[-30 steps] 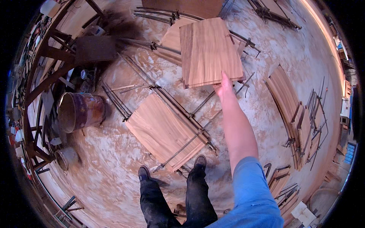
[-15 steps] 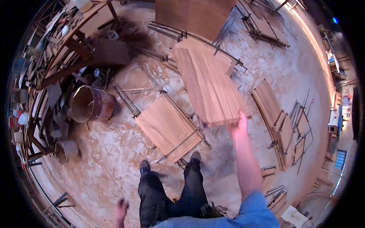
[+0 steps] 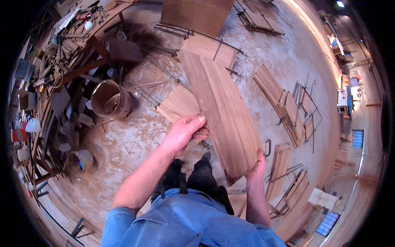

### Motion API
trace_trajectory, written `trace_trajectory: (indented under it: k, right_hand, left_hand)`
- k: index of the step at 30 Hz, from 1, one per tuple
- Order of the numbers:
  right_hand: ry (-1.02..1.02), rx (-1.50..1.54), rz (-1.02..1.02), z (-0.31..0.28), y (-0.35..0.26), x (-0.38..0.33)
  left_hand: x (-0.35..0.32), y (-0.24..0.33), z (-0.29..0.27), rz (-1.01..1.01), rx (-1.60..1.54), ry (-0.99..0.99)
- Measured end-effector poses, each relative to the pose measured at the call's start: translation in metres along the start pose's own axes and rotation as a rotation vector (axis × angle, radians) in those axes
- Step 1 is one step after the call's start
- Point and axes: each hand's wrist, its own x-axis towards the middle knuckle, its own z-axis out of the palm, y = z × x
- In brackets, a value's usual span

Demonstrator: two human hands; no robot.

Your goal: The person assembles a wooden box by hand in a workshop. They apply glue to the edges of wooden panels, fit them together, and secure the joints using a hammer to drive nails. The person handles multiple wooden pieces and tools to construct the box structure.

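- Long wooden board (image 3: 222, 119) held up over the dusty floor (image 3: 135, 136), slanting from near the clamped panels at the far side down toward the shoes (image 3: 193, 173).
- Left hand (image 3: 183, 133) clamped on the board's left edge near the middle, thumb on top, fingers curled under.
- Right hand (image 3: 256, 166) gripping the near right corner from below, fingertips wrapped over the edge.
- To carry it well: keep both grips firm and spread apart, hold the board level, and watch the far end near the clamped panel (image 3: 179, 105) and the metal clamps.
- Best to step around the rusty bucket (image 3: 110, 99) and the scraps by the cluttered bench (image 3: 61, 49) along the floor's left edge.
- Compared with half a second ago: left hand up from low beside the legs and now on the board; board nearer to the body, filling more of the view; right hand shifted to the near corner.
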Motion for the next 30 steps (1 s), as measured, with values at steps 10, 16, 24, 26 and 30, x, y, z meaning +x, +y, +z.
trace_trajectory:
  k: [10, 16, 24, 26, 30]
  right_hand:
    - [-0.078, 0.072, -0.158, -0.066, 0.067, -0.112]
    - [-0.002, 0.197, -0.327, -0.125, 0.107, -0.185]
    - [-0.015, 0.384, -0.41, -0.208, 0.179, -0.281]
    - [0.059, 0.427, -0.346, -0.224, 0.196, -0.297]
    - [0.254, 0.428, -0.289, -0.221, 0.232, -0.33]
  left_hand:
    - [-0.096, -0.067, 0.002, -0.054, 0.025, -0.019]
    - [-0.155, -0.118, 0.011, -0.089, -0.082, -0.17]
    - [-0.275, -0.163, 0.046, -0.012, 0.243, -0.176]
    - [-0.3, -0.166, 0.065, 0.062, 0.481, -0.172]
    - [-0.335, -0.165, 0.076, 0.118, 0.582, -0.197]
